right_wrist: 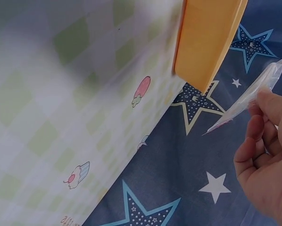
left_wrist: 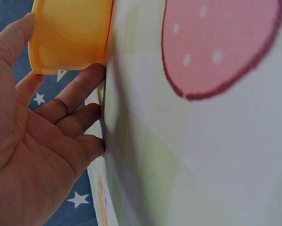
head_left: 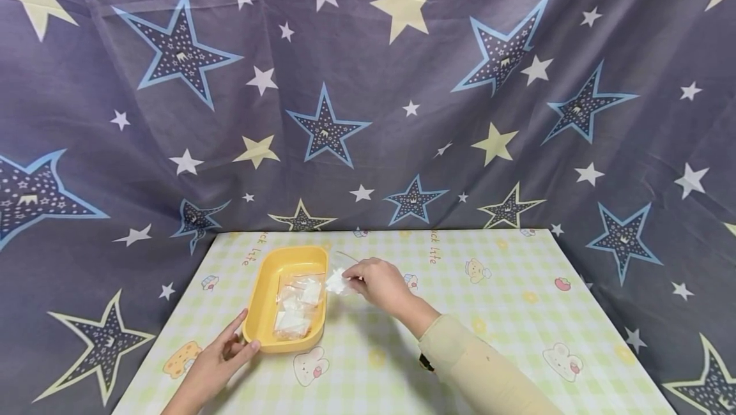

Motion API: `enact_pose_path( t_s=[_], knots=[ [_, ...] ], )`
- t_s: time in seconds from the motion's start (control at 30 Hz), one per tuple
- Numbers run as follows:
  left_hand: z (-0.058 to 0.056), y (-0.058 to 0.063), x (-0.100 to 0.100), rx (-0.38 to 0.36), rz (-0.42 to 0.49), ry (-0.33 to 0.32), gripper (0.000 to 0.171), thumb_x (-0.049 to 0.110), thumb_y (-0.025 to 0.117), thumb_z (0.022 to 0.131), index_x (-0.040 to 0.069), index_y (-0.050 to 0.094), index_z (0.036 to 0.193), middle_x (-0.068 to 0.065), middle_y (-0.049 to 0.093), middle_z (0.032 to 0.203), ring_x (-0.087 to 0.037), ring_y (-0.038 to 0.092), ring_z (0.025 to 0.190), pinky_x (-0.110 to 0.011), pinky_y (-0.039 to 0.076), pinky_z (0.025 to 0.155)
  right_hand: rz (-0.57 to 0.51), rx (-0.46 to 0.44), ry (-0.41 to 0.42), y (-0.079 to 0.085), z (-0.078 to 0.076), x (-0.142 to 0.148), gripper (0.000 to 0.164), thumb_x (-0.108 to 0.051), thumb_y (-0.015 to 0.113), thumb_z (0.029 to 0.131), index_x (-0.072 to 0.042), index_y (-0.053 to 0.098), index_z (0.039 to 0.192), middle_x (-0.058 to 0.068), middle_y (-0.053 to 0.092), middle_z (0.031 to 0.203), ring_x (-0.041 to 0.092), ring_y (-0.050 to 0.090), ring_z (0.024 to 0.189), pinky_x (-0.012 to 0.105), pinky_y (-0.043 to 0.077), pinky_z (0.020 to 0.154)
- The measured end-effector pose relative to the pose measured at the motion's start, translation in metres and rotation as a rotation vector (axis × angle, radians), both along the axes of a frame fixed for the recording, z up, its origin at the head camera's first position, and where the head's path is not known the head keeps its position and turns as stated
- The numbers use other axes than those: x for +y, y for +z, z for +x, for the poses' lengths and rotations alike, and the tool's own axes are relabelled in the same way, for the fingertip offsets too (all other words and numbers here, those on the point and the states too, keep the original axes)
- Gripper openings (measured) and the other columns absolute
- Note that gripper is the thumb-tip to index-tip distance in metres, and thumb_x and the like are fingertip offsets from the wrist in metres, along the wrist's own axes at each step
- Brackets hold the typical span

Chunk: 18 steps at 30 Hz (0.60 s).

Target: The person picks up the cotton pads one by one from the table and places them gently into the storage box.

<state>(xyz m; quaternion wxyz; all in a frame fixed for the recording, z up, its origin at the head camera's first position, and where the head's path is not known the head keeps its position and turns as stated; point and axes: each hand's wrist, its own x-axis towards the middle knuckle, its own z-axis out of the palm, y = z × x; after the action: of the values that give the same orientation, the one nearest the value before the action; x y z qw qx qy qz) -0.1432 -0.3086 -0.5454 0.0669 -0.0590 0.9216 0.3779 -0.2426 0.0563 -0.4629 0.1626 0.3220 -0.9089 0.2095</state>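
A yellow plastic tray [head_left: 260,313] lies on the table at centre-left. Inside it are several small clear zip bags [head_left: 294,313] with white contents. My left hand [head_left: 215,364] holds the tray's near-left corner, thumb on the rim, with other fingers beside the wall and down at the tabletop in the left wrist view. Just past the tray's right rim, my right hand [head_left: 382,284] pinches another clear zip bag [head_left: 338,281] of white contents between thumb and fingers. In the right wrist view this bag [right_wrist: 247,100] is held above the table, apart from the tray.
A green-and-white checked cloth [head_left: 489,338] with cartoon prints covers the table. Behind it and at both sides hangs a dark curtain [head_left: 368,70] patterned with stars. A small dark object [head_left: 425,362] shows at the right sleeve's edge.
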Motion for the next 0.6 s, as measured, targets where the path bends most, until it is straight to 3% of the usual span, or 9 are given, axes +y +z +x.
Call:
enact_pose_path(
  t_s=[0.6],
  knots=[
    [0.001, -0.001, 0.000, 0.015, -0.004, -0.003, 0.088, 0.060, 0.070, 0.099, 0.028, 0.029, 0.171, 0.003, 0.079, 0.108, -0.014, 0.065, 0.106, -0.041, 0.051, 0.092, -0.014, -0.020, 0.017, 0.001, 0.009, -0.029, 0.016, -0.020, 0.080, 0.098, -0.020, 0.085, 0.113, -0.007, 0.083, 0.111, 0.015, 0.077, 0.104, 0.031, 0.059, 0.095]
  ],
)
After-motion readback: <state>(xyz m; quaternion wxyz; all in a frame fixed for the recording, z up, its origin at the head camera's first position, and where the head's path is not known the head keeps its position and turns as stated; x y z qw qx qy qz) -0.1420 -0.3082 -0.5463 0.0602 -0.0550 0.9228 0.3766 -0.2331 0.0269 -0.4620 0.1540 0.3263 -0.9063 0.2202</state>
